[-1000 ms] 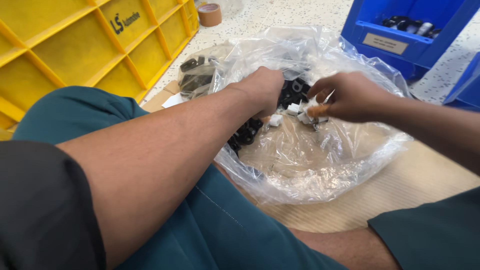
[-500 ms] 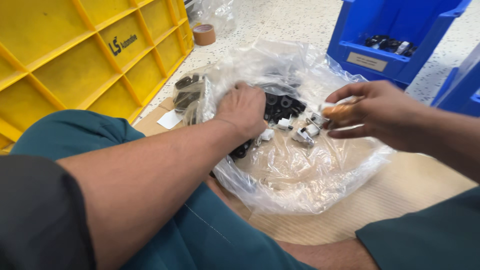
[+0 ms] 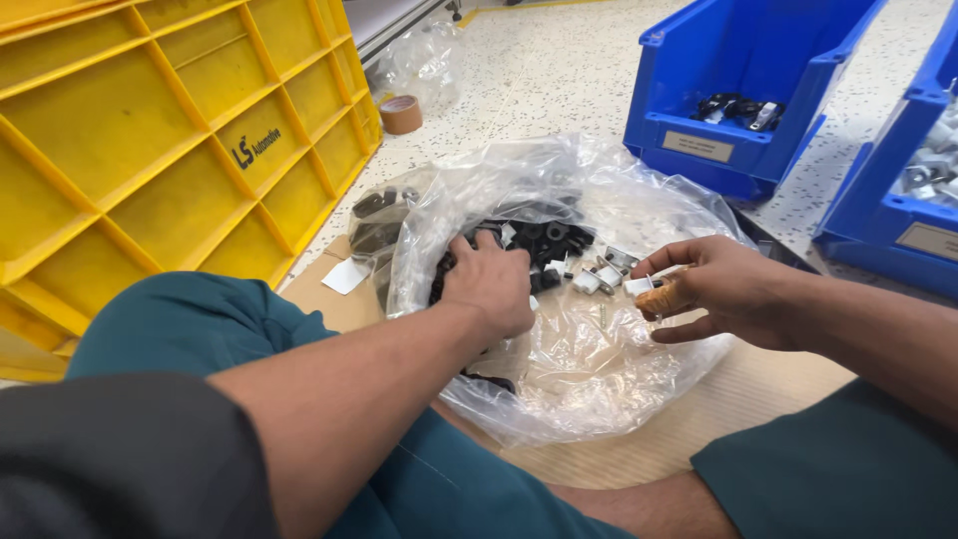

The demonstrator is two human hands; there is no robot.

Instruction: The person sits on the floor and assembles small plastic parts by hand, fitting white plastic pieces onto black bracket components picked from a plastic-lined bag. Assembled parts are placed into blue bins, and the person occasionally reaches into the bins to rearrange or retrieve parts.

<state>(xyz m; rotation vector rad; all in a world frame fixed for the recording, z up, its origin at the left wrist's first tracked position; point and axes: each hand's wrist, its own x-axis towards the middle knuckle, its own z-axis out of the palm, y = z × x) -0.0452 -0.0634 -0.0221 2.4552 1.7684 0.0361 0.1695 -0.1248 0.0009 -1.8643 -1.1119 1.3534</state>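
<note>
Cardboard (image 3: 649, 439) underneath; left hand (image 3: 491, 284) in plastic bag (image 3: 599, 369), black parts (image 3: 544, 245).

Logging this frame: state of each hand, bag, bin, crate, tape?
Left hand: palm down in the bag, fingers on black parts.
Right hand: pinching a small white part.
Bag: open, spread on cardboard.
Blue bin: open, few parts inside.
Yellow crate: tilted on its side.
Tape roll: flat on floor.

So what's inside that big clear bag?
The clear bag holds black plastic parts and a few small white clips. The left hand covers some, so more may lie hidden underneath.
</note>
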